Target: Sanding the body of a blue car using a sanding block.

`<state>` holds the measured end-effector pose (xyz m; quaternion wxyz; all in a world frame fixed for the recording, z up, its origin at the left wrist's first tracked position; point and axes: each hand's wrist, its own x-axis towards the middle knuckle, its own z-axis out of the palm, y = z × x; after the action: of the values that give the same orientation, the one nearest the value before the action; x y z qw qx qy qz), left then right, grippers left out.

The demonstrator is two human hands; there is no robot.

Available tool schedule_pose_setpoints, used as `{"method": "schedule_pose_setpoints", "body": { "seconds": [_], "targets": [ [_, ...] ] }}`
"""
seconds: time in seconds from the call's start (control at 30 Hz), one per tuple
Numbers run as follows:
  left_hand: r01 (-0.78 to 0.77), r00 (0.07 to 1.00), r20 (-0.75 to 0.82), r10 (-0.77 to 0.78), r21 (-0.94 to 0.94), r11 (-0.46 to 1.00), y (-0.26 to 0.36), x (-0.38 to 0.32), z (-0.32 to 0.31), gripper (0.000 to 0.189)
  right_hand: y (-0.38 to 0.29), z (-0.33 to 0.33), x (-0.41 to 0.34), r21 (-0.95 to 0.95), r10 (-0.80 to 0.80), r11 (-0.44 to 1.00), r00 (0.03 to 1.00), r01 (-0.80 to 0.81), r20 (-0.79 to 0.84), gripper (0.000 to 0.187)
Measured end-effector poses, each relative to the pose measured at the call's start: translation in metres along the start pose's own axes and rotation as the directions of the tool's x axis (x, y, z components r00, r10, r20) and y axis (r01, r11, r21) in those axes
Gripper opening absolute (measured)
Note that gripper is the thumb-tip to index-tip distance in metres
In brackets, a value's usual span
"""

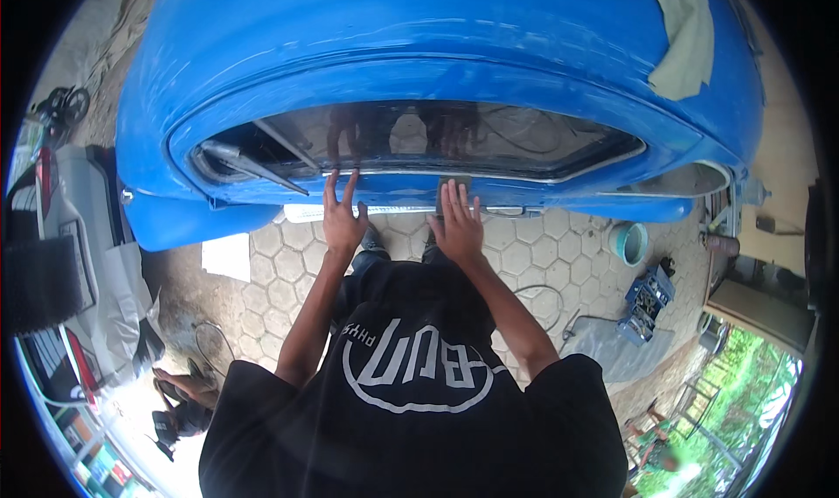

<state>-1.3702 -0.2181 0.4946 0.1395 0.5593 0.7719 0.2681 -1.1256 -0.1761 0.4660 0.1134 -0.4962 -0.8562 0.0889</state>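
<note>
A blue car body [419, 78] with scuffed, whitish-streaked paint fills the top of the view. It has a dark rear window [498, 134] with a thin, light trim along its lower edge. My left hand [344, 216] rests with spread fingertips on the blue panel just below that trim. My right hand [459, 219] lies flat, fingers extended, over a small dark greyish sheet or pad [462, 181] on the same panel; its exact kind cannot be told. A wiper arm [262, 170] lies across the window's left corner, to the left of my left hand.
A beige cloth or paper [682, 59] hangs over the body at upper right. On the paving stand a teal bucket [630, 244] and a blue metal toolbox [645, 305]. A silver car [85, 216] is at left; people sit at lower left and lower right.
</note>
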Motion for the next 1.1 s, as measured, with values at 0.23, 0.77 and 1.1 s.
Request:
{"method": "schedule_pose_setpoints", "body": {
  "seconds": [0.23,0.77,1.1],
  "targets": [
    [-0.008,1.000,-0.016,0.007,-0.107,0.994,-0.008,-0.008,0.003,0.070,-0.027,-0.005,0.044,0.070,-0.412,0.911,0.907,0.407,0.087,0.063],
    [0.194,0.980,0.085,-0.178,-0.256,0.947,-0.016,-0.023,-0.002,0.074,-0.087,0.009,0.090,0.172,-0.584,0.810,0.799,0.561,0.145,0.063],
    [0.309,0.950,0.109,-0.291,-0.226,0.924,-0.053,-0.048,0.005,0.053,-0.056,-0.010,0.090,0.074,-0.553,0.831,0.804,0.552,0.218,0.068]
  ]
}}
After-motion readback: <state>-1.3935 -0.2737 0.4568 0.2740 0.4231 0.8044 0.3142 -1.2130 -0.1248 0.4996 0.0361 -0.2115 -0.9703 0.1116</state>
